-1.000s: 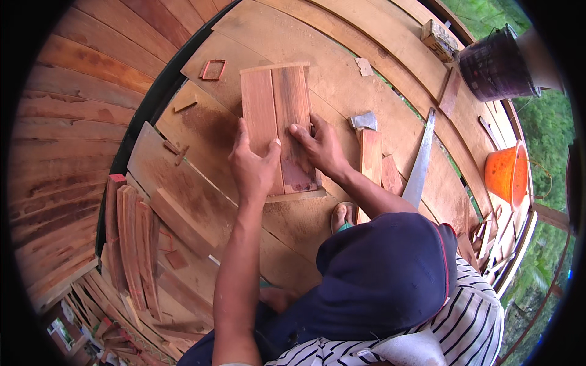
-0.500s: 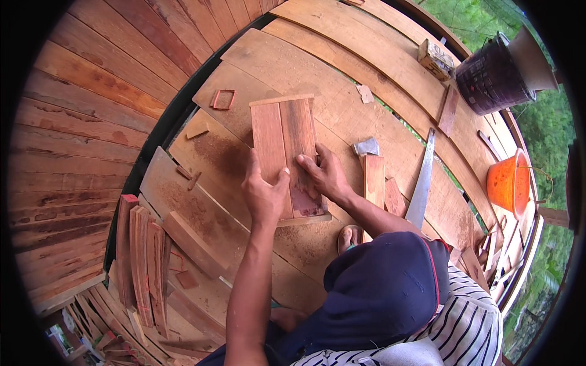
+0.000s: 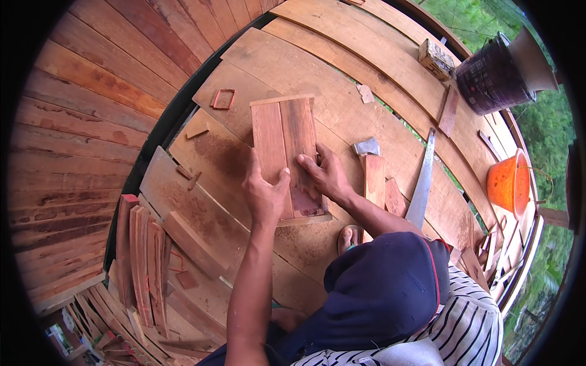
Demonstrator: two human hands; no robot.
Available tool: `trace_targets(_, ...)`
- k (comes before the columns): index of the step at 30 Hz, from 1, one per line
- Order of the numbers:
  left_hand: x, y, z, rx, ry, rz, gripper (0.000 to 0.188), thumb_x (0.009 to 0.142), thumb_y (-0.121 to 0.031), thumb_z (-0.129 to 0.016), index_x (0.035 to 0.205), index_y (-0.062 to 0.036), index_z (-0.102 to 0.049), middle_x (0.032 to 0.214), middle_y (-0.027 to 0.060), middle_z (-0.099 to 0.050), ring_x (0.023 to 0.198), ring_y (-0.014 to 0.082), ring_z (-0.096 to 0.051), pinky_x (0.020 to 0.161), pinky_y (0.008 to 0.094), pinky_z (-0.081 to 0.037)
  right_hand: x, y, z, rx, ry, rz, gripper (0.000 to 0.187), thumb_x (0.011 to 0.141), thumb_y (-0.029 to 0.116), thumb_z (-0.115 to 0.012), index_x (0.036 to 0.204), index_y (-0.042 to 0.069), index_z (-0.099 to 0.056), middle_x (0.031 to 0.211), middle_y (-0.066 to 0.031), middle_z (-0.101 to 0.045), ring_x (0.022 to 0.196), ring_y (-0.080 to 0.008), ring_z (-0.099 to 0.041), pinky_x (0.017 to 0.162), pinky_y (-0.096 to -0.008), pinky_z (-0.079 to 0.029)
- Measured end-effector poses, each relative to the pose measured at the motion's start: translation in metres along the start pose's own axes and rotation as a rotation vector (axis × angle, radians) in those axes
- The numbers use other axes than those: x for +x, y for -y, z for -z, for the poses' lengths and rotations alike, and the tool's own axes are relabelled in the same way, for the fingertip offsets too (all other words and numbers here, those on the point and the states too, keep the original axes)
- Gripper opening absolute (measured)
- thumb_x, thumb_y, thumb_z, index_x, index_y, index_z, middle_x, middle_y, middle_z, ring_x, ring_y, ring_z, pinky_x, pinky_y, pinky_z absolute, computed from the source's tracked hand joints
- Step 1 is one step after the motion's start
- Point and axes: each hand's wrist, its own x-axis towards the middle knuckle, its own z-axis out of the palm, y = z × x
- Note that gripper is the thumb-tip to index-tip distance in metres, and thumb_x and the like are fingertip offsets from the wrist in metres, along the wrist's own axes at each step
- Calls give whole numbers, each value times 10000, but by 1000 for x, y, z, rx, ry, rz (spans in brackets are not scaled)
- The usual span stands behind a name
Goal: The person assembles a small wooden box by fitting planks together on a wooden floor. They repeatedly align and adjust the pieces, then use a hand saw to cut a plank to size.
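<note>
Left hand point(image 3: 262, 194) and right hand point(image 3: 330, 177) grip a rectangular, 2-plank, grainy wooden piece point(image 3: 287, 145).

Open-sided woodworking workshop: long silver-bladed handsaw point(image 3: 422, 180), loose brown sawdust point(image 3: 223, 154) on tan plank floor point(image 3: 287, 64), grouped reddish-brown timber strips point(image 3: 141, 262), green foliage point(image 3: 546, 131) beyond.

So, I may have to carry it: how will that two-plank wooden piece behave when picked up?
The two-plank wooden piece is probably stiff, as its long edges run straight. With its flat face and squared corners, it seems unlikely to roll. Its dull, unglossy surface suggests it isn't very slippery.
</note>
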Motion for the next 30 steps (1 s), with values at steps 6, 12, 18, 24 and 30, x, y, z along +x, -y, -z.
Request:
trace_targets(6, 0, 2, 1, -57, 29, 33, 803, 786, -159, -811, 1439, 139, -451, 1291, 324, -634, 1144, 356, -681, 962, 399, -549, 1, -5, -3, 68, -7, 53, 419, 940, 288, -694, 1192, -39, -623, 738, -178, -680, 652, -233, -672, 626, -403, -517)
trace_targets(12, 2, 0, 2, -77, 52, 84, 823, 759, -161, -822, 1414, 170, -450, 1356, 362, -569, 1247, 411, -613, 1044, 405, -510, 0, 1, 1, 12, 6, 38, 424, 949, 295, -689, 1198, -41, -620, 759, -151, -683, 671, -193, -652, 615, -374, -502)
trace_targets(18, 3, 0, 2, -85, 58, 83, 839, 762, -162, -836, 1425, 166, -441, 1393, 360, -544, 1284, 401, -589, 1070, 405, -490, 3, -2, 3, 20, 26, 28, 434, 967, 294, -682, 1228, -44, -601, 832, -113, -702, 719, -146, -641, 630, -331, -509)
trace_targets(24, 2, -2, 2, -57, 46, 78, 845, 757, -197, -840, 1418, 163, -456, 1362, 358, -571, 1260, 404, -608, 1057, 408, -497, 10, -12, 25, 527, -82, 13, 429, 960, 214, -678, 1277, -47, -553, 1171, -110, -669, 945, -181, -668, 803, -335, -563)
trace_targets(30, -1, -1, 3, 1, 23, 53, 833, 777, -211, -838, 1435, 136, -462, 1284, 313, -644, 1140, 352, -683, 977, 390, -539, 2, 6, 99, 905, -108, -150, 486, 995, 280, -393, 1284, -86, -530, 1071, -203, -682, 940, -282, -686, 829, -415, -591)
